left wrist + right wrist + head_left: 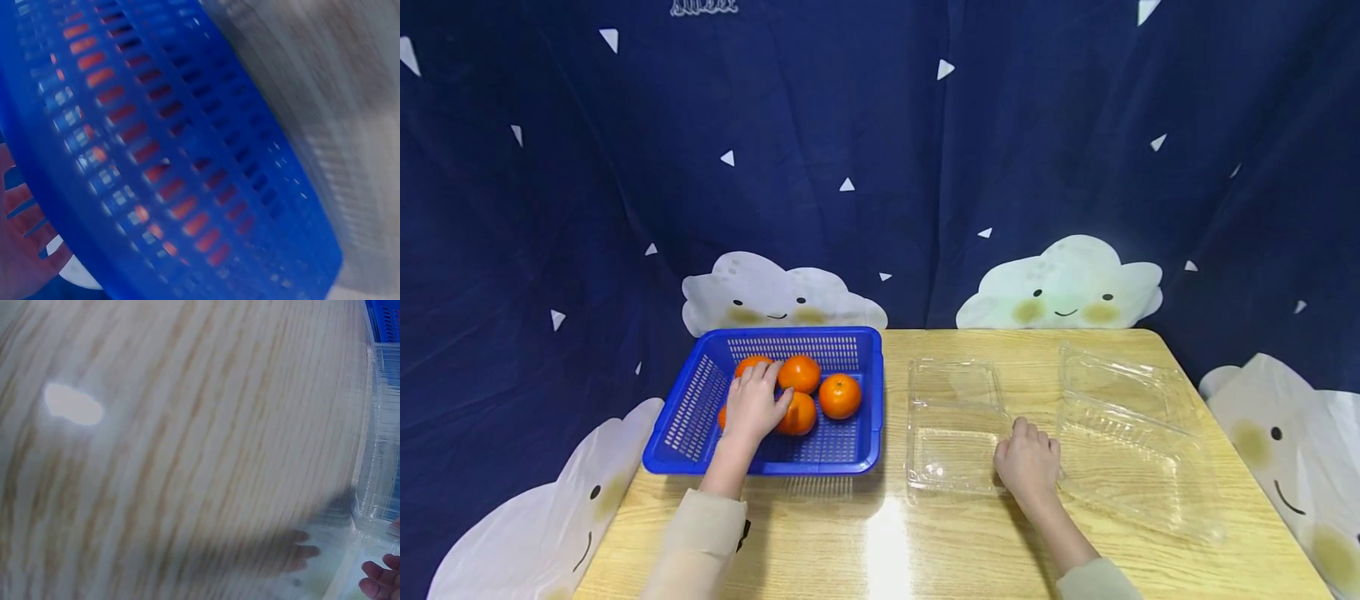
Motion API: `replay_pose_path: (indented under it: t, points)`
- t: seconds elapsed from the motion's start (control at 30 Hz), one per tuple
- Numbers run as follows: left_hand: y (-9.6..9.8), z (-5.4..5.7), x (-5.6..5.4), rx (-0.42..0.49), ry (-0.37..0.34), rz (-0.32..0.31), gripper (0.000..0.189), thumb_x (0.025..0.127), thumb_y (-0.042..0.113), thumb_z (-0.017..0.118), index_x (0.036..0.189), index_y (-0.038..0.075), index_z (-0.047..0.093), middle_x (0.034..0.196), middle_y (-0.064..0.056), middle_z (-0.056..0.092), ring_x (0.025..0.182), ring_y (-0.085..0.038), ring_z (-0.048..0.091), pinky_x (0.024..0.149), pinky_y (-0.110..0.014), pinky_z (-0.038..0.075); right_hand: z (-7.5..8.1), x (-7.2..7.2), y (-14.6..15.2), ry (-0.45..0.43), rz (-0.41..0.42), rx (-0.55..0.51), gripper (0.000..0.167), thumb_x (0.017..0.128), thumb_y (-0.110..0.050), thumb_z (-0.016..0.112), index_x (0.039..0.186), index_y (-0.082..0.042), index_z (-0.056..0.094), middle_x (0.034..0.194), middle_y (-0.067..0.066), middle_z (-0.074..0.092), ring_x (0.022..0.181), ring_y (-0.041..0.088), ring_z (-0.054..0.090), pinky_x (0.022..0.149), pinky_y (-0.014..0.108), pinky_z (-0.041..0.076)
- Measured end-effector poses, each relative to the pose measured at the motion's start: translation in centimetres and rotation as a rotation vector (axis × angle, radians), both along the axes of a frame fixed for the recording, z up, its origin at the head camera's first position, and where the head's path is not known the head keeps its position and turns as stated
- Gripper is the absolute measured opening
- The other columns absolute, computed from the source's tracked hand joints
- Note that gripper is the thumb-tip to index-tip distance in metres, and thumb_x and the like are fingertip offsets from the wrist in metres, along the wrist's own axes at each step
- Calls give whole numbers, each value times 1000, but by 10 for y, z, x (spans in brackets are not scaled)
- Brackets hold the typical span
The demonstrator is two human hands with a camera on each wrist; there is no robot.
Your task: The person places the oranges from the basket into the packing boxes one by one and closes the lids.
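- At the counter's far left corner sits a slotted blue basket [874,400], its long side along the far edge, with oranges [840,396] loose inside; five show, one mostly hidden at the left.
- Over the basket's left half, the left hand [757,403] reaches in among the oranges, fingers apart and lightly bent, thumb spread away from them; whether they touch an orange cannot be told.
- Right of the basket, in the middle of the counter [820,533], lies a clear plastic container [957,407], unfolded, one half toward the far edge and one toward the near edge.
- Just beside that container's right edge is the right hand [1028,457], fingers curled; whether they pinch the plastic cannot be told.
- Near the counter's right edge, a second clear container [1133,417] lies unfolded and slanted, below the far right corner.
- Behind the far edge hangs a dark blue curtain [790,217] printed with white triangles and smiling clouds.
- On the forearms are pale sleeves [700,533].
- Through the basket's slots, the left wrist view shows blurred patches of orange.
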State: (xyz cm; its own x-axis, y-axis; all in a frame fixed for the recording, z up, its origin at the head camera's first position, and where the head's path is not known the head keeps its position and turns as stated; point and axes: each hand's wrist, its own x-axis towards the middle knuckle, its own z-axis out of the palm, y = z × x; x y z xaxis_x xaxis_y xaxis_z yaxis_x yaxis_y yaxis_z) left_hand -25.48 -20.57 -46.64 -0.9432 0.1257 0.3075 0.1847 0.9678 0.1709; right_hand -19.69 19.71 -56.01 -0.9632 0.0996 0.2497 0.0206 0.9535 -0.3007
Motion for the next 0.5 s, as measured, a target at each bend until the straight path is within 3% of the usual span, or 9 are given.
replay_pose_path:
  t: [0.23,0.5]
  points:
    - [27,0,-9,-55,-42,-105,48,83,30,60,123,4,54,119,-17,54,110,-34,47,90,-51,38,1,0,0,-15,-4,5,29,83,-17,49,99,7,51,86,20,58,78,35,53,76,49,37]
    - [50,-3,-20,-158,-133,-161,51,84,34,59,127,7,51,124,-14,52,114,-31,45,95,-50,35,2,1,0,-21,-1,-9,27,83,-16,48,98,6,51,85,19,58,76,34,52,78,50,37]
